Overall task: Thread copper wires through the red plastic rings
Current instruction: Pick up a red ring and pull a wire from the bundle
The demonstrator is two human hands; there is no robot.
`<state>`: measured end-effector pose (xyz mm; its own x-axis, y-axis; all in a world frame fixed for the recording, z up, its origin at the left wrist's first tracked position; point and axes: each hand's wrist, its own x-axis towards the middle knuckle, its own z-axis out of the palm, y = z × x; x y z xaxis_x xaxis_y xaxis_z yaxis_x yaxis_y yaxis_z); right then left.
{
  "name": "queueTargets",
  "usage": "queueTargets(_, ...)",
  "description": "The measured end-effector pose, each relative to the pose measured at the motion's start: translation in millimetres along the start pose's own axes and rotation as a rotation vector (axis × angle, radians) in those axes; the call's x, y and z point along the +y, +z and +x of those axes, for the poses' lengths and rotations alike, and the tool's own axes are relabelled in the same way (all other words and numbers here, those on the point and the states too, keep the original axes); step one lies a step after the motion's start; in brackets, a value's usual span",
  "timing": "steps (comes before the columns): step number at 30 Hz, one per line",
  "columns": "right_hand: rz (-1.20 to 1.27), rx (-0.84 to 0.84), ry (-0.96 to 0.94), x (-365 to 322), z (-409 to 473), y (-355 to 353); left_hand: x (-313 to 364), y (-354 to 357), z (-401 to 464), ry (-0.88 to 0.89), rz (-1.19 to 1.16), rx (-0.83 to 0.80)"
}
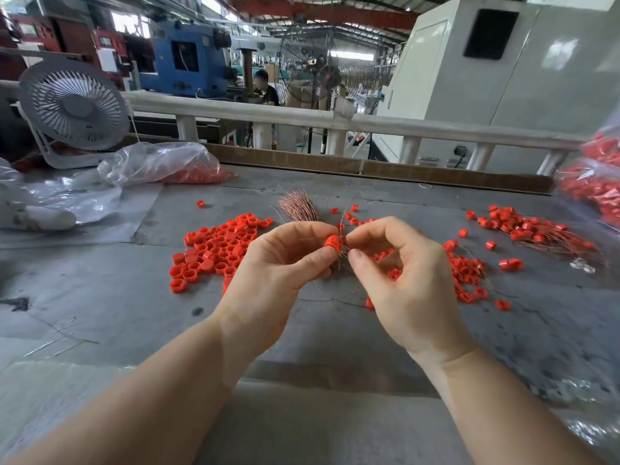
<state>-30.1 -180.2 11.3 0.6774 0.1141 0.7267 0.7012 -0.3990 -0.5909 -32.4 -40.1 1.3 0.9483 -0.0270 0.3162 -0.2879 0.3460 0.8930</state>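
Observation:
My left hand (285,256) pinches a red plastic ring (333,242) between thumb and fingers above the grey table. A bundle of copper wires (299,206) fans up behind that hand, its lower end sticking out below the fingers. My right hand (399,266) pinches thin copper wire at the ring's right side. A pile of loose red rings (214,250) lies to the left. Rings with wires through them lie to the right (533,229) and under my right hand (466,270).
A clear plastic bag holding red rings (174,166) lies at the back left beside a grey desk fan (73,105). Another bag of rings (593,182) sits at the right edge. A white railing (302,119) borders the table's far side.

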Motion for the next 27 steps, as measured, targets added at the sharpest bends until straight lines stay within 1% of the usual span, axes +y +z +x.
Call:
queueTargets(3, 0.078, -0.043, 0.064, -0.7, 0.0, 1.4, -0.8, -0.7, 0.0, 0.004, 0.020, 0.002)
queueTargets(7, 0.149, -0.057, 0.110, -1.1, 0.4, 2.1, -0.7, 0.1, -1.4, 0.032, 0.070, -0.018)
queueTargets(11, 0.191, -0.052, 0.122, -0.8, 1.2, 1.9, -0.1, 0.5, -2.2, 0.088, 0.175, -0.017)
queueTargets(18, 0.221, -0.029, 0.131, -1.4, 2.3, 1.4, -0.9, 1.7, -4.3, 0.145, 0.253, -0.013)
queueTargets(27, 0.270, -0.032, 0.136, -0.2, -0.6, 4.2, 0.1, 3.5, -7.0, 0.179, 0.237, -0.028)
